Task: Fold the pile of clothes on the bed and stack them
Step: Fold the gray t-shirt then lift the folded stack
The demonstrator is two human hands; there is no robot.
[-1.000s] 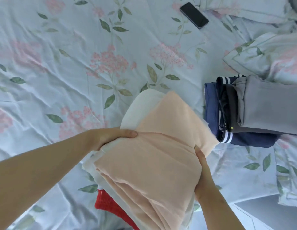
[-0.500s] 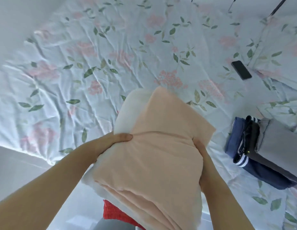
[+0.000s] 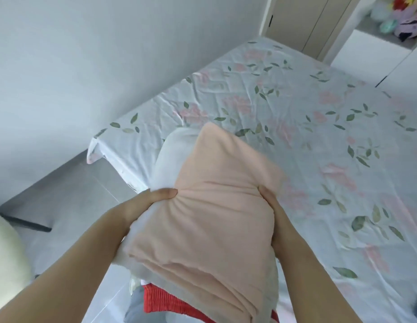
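Head: left hand (image 3: 142, 206), right hand (image 3: 276, 217) grip peach-topped stack (image 3: 203, 220), apparently folded.

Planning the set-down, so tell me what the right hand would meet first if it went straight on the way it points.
The peach folded cloth it grips: the right hand points up-left into it. Past that, probably the floral bed sheet, though depth is unclear.
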